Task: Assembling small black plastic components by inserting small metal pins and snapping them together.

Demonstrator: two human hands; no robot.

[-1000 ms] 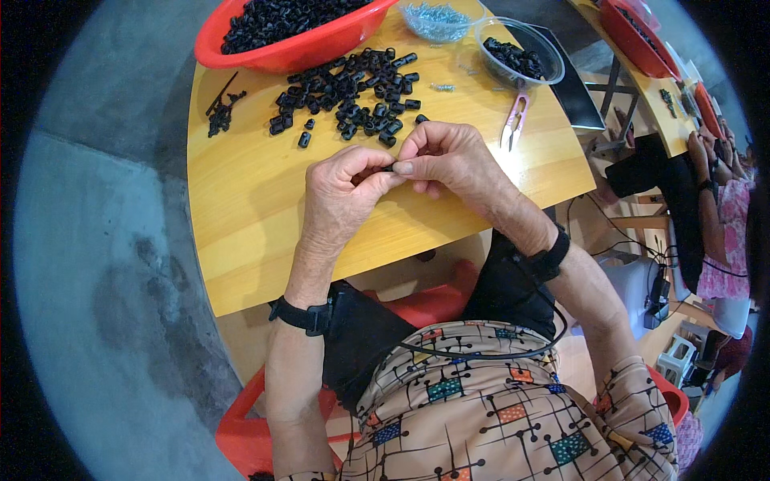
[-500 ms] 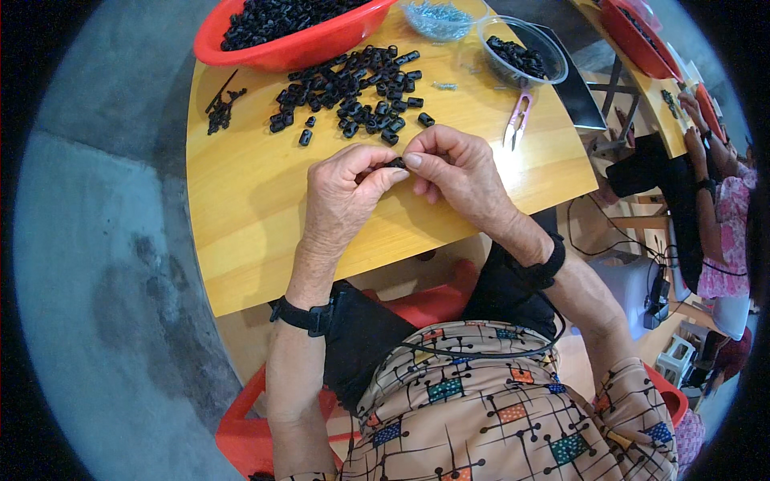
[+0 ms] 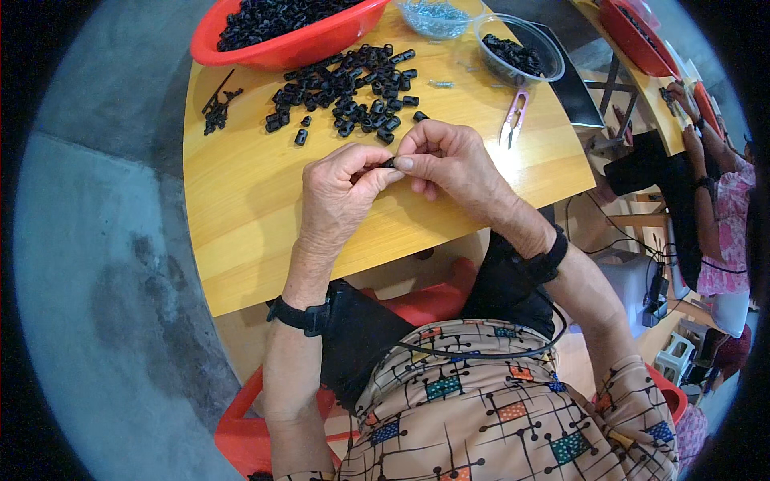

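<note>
Over the table's near half, my left hand (image 3: pixel 346 183) and my right hand (image 3: pixel 455 167) meet fingertip to fingertip. Both pinch a small black plastic cord lock piece (image 3: pixel 388 163), mostly covered by the thumbs and fingers. Just beyond my hands lies a loose pile of black cord lock barrels (image 3: pixel 353 90), short cylinders with holes through them. Two small black pieces (image 3: pixel 301 137) sit a little apart at the pile's left. One more barrel (image 3: pixel 420 116) rests right behind my right hand.
On the yellow table (image 3: pixel 249 232) stand a red basin (image 3: pixel 289 54) of black parts, a clear tub (image 3: pixel 433 30) of small metal springs and a clear bowl (image 3: pixel 553 60) of black pieces. Pink-handled thread snips (image 3: pixel 514 119) lie right; black scraps (image 3: pixel 216 116) left. Another person (image 3: pixel 722 208) sits far right.
My hands keep the same pinch on the black piece, with only slight finger movement. The whole view has shifted slightly left. At far right, the other person's hands have moved a little.
</note>
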